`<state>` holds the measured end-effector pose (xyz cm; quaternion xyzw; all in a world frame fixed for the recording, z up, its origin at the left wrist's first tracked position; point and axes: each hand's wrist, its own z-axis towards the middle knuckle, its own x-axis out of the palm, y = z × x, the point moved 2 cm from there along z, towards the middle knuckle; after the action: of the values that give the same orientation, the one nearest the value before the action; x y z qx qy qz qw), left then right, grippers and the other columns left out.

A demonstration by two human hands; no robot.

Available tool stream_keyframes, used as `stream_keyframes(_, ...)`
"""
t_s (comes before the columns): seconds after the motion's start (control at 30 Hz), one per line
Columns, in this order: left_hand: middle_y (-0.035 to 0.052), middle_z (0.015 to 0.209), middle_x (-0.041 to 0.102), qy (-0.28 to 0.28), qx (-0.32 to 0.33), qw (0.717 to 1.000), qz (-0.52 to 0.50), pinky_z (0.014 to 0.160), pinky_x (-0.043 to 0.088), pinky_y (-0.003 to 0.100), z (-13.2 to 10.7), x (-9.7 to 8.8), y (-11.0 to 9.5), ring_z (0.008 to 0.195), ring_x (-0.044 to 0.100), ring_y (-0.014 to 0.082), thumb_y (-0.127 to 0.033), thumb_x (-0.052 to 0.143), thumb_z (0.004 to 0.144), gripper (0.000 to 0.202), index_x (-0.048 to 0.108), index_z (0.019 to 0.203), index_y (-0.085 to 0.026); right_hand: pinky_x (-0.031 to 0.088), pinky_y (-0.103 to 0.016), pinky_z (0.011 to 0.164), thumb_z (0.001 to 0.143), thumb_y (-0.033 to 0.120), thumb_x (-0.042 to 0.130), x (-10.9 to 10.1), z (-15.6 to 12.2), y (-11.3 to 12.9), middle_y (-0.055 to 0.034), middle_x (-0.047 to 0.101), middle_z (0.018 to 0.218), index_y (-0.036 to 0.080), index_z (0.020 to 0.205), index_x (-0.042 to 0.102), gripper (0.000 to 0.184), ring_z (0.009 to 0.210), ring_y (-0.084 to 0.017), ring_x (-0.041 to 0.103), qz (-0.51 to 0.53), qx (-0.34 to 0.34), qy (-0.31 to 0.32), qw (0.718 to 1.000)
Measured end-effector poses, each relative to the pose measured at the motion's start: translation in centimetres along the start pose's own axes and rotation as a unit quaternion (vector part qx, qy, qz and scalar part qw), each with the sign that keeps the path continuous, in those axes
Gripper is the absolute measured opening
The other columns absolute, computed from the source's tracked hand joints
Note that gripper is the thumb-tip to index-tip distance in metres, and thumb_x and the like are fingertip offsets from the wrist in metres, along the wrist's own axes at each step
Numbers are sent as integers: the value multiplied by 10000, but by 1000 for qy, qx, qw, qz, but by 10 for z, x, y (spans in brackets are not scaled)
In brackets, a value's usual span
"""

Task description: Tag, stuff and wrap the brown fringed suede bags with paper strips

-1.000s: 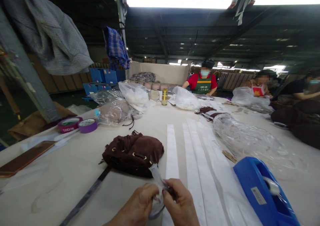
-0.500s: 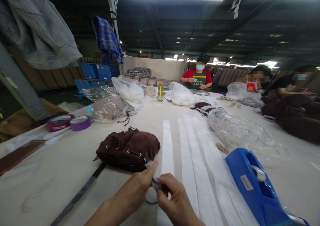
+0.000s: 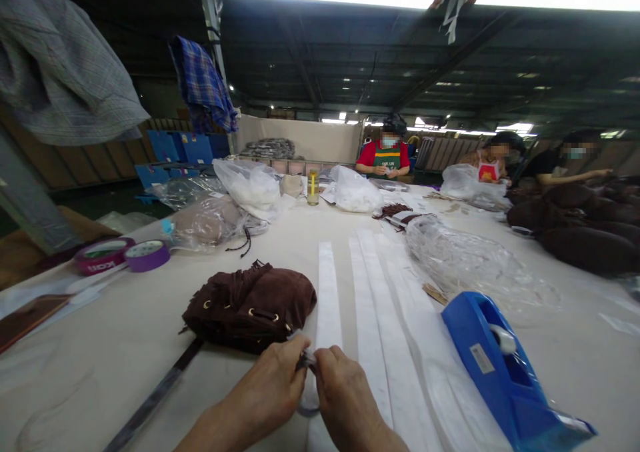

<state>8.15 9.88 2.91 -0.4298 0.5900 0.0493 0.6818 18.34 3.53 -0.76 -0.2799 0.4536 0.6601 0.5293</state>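
A dark brown suede drawstring bag (image 3: 250, 309) with gold eyelets and a gathered top lies on its side just beyond my hands. My left hand (image 3: 275, 375) is closed, its thumb and fingers pinching a thin dark strap with clear film (image 3: 307, 359) around it. Against it, my right hand (image 3: 343, 389) pinches the same piece, the knuckles nearly touching. Below the fingers hangs a small loop of the strap; how it joins the bag is hidden. Another length of dark strap (image 3: 155, 399), film-wrapped, runs from under the bag toward the lower left.
White strips (image 3: 370, 305) lie lengthwise right of the bag. A blue tape dispenser (image 3: 480, 332) stands at the right, near crumpled clear plastic bags (image 3: 470, 259). Purple tape rolls (image 3: 147, 255) and a brown phone-like case (image 3: 30, 319) are at left. Co-workers (image 3: 385, 155) sit across the table.
My hands have drawn together, and the right hand's fingers have closed tighter over the film-wrapped strap. The view has shifted slightly. The bag still lies in place.
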Motion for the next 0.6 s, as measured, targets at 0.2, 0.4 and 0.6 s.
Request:
stream_keyframes(0.2, 88, 1038, 511, -86, -95, 987, 93, 791, 439, 337, -6, 9, 2, 994, 527, 239, -162, 447, 753, 476, 431, 1225, -220, 309, -239, 438, 693, -20, 361, 2, -3, -2, -33, 541, 615, 190, 720, 468, 237, 487, -161, 512, 16, -1, -84, 996)
stream_keyframes(0.4, 93, 1204, 465, -116, 51, 977, 170, 864, 412, 336, 12, 4, 8, 1062, 498, 230, -88, 441, 719, 218, 566, 864, -195, 338, -233, 461, 784, 20, 293, 6, -4, -10, -29, 527, 630, 193, 742, 465, 247, 513, -160, 522, 57, 34, -148, 987)
stream_keyframes(0.6, 26, 840, 592, -8, 65, 982, 176, 667, 420, 248, 27, 8, 18, 769, 592, 171, -114, 362, 787, 189, 523, 851, -189, 379, -235, 517, 767, 44, 334, 8, -5, -18, -22, 531, 675, 193, 776, 486, 213, 577, -160, 548, 86, 74, -117, 987)
